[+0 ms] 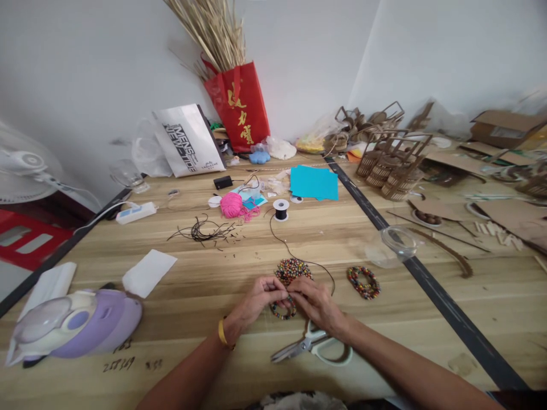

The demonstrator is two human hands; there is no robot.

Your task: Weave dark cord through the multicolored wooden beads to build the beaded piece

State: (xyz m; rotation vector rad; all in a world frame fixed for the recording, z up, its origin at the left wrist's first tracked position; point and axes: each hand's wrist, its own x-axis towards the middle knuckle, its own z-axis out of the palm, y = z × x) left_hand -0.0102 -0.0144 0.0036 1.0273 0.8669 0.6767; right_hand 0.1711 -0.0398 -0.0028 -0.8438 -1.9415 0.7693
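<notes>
Both hands meet over the wooden table, fingertips pinched together at the top of a small beaded bracelet [284, 310]. My left hand [261, 297] is closed on it from the left, and my right hand [315, 302] from the right; the exact bit between the fingertips is too small to make out. Just behind the fingers lies a heap of multicoloured beads [291, 269]. Scissors [308, 343] with pale handles rest under and in front of my right hand. To the right are finished-looking beaded loops [363, 282]. A black cord [293, 250] runs from a spool [281, 210] past the beads.
Cut black cords [205, 230], pink yarn [233, 205] and blue sheets [314, 182] lie farther back. A purple and white device [85, 323] stands at left. On the right are a clear plastic container [395, 245] and woven baskets [387, 168].
</notes>
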